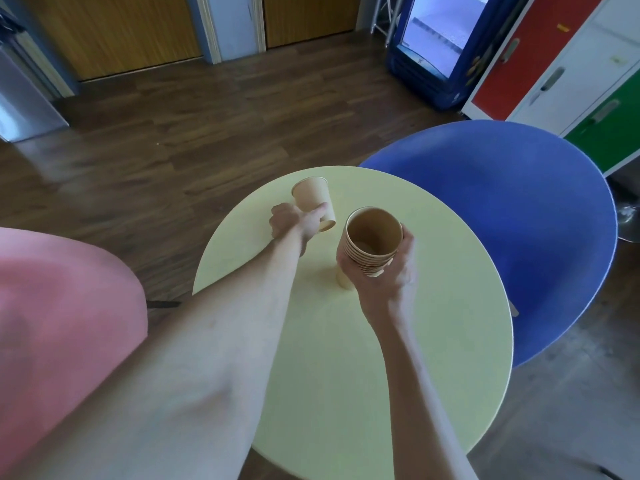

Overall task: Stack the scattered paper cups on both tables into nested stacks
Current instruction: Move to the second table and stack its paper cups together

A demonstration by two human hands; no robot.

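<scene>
My right hand grips a nested stack of several brown paper cups, mouth up, above the middle of the round pale yellow table. My left hand holds a single brown paper cup tilted on its side over the table's far part, just left of the stack and apart from it. Another cup shows partly below the stack, mostly hidden by my right hand.
A round blue table adjoins the yellow one on the right. A pink round surface lies at the left. Dark wood floor stretches beyond. A blue fridge and coloured lockers stand at the back right.
</scene>
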